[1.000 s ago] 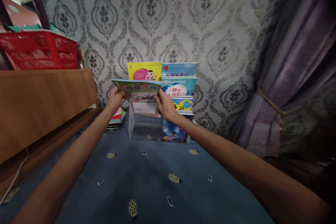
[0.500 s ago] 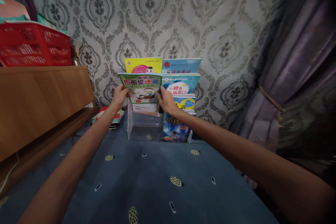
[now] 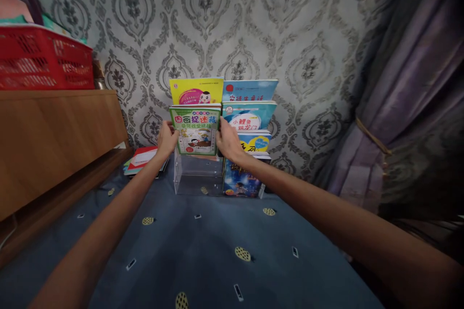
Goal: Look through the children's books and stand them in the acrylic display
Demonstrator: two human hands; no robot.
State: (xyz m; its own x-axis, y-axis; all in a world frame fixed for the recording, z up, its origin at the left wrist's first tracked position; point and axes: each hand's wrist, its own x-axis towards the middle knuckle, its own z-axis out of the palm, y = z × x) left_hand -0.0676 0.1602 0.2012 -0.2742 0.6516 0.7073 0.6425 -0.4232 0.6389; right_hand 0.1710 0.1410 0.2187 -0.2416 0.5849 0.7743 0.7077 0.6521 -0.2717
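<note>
I hold a green picture book (image 3: pixel 196 130) upright by its two side edges. My left hand (image 3: pixel 166 139) grips its left edge and my right hand (image 3: pixel 227 139) grips its right edge. The book stands in the left column of a clear tiered display rack (image 3: pixel 197 176), just below a yellow book (image 3: pixel 196 90). The rack's right column holds three light-blue books (image 3: pixel 249 115) and a dark-blue book (image 3: pixel 241 179) at the bottom. The lowest left tier shows see-through plastic.
A wooden cabinet (image 3: pixel 54 135) stands at the left with a red basket (image 3: pixel 43 58) on top. A flat pile of books (image 3: pixel 143 159) lies on the blue carpet (image 3: pixel 203 251) beside the rack. Purple curtains (image 3: pixel 398 106) hang at the right. Patterned wallpaper lies behind.
The green book has tipped from nearly flat to upright and come down into the rack's left column. Both hands moved down with it and kept their grip.
</note>
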